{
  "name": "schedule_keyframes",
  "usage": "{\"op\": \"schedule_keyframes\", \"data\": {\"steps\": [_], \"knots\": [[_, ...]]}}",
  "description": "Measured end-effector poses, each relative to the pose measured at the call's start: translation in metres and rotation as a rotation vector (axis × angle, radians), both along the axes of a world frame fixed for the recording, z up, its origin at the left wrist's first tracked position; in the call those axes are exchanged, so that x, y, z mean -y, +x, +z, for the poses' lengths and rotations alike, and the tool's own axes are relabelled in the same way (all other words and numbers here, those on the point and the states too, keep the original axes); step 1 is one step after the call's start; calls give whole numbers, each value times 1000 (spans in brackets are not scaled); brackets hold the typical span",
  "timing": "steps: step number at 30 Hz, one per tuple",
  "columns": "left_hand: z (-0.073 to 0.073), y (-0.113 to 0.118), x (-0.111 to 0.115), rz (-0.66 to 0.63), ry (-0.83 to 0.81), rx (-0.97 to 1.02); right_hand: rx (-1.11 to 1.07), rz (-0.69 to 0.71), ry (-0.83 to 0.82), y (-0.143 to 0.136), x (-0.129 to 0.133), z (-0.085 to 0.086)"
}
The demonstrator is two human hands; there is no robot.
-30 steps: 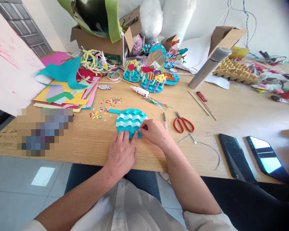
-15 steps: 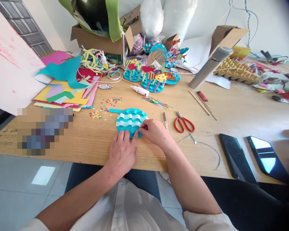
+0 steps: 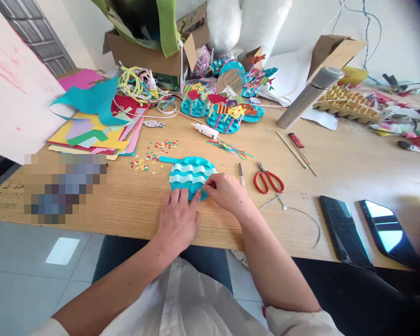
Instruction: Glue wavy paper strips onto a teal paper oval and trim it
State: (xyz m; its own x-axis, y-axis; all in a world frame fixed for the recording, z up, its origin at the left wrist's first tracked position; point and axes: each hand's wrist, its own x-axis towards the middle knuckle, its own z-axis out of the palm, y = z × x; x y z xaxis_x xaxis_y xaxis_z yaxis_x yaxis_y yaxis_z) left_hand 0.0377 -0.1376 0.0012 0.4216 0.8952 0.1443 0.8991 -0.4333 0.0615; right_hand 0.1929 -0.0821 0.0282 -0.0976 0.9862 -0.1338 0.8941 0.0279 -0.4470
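A round blue paper piece (image 3: 188, 186) lies flat on the table, crossed by raised wavy paper strips (image 3: 187, 178) in blue and pale aqua. A straight blue strip (image 3: 170, 159) sticks out at its upper left. My left hand (image 3: 179, 217) rests on the lower edge, fingers stretched out flat and holding nothing. Thumb and index finger of my right hand (image 3: 227, 192) are pinched at the lower right edge of the blue paper. The fingers hide exactly which layer they grip.
Right of my hands lie a pen (image 3: 241, 175), red-handled scissors (image 3: 267, 181) and two phones (image 3: 346, 233). Paper confetti (image 3: 145, 162), a glue bottle (image 3: 206, 130) and thin paper strips (image 3: 231, 149) lie beyond. Finished blue paper crafts (image 3: 224, 123), stacked coloured paper (image 3: 84, 144) and a flask (image 3: 306, 100) stand farther back.
The view has shifted slightly. Both hands keep nearly the same places on the blue paper, my right still pinching at its edge.
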Motion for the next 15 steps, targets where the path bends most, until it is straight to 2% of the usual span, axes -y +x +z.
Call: {"op": "schedule_keyframes", "data": {"steps": [15], "knots": [[-4, 0, 2, 22, 37, 9, 19, 1, 16, 1, -1, -2]]}}
